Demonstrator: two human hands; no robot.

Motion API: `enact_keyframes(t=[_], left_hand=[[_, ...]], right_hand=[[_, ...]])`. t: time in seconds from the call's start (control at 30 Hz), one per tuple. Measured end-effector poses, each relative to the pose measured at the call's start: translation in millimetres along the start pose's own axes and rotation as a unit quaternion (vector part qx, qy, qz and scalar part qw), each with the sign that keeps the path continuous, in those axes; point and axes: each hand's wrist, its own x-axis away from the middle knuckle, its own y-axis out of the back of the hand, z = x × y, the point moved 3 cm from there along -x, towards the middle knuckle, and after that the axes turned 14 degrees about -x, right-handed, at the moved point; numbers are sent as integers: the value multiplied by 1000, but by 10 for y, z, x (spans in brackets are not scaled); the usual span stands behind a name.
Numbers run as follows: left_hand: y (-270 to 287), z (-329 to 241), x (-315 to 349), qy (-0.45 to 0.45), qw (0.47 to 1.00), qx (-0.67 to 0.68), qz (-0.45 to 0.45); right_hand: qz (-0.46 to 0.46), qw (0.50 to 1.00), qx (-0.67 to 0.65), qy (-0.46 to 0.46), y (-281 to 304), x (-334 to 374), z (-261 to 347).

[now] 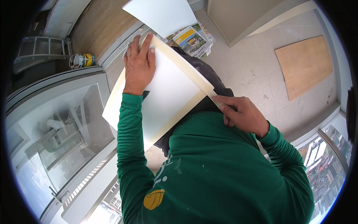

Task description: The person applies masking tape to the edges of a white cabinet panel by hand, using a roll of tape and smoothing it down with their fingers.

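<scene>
A white panel (169, 84) lies across my lap, with cream masking tape (181, 65) along its far right edge and another strip along the near edge. My left hand (140, 65) rests flat on the panel's far left part, fingers stretched toward its far corner. A small dark patch (146, 96) shows beside that wrist. At the right corner, where the strips meet, my right hand (242, 114) pinches the tape's end between thumb and forefinger. Its other fingers are curled under and partly hidden.
Another white panel (160, 15) lies ahead, beside printed magazines (192, 39) on the tiled floor. A brown board (305, 67) lies at the right. To the left are a paint bucket (84, 60), a metal ladder (46, 48) and a glass-paned door (63, 127).
</scene>
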Motion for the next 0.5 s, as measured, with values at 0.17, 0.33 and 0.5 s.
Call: enact_keyframes(t=[0.17,0.33,0.5], left_hand=[[31,-34,-16,-17,999,-19,-20],[38,-51,-25,-43,997,-44,-45],[91,-86,-26,-62,997,-21,-50]], right_hand=[[5,1000,-1,-6,-2,1,9],[9,1000,2,-6,-8,-2,7],[16,1000,5,-22,-6,11,59]])
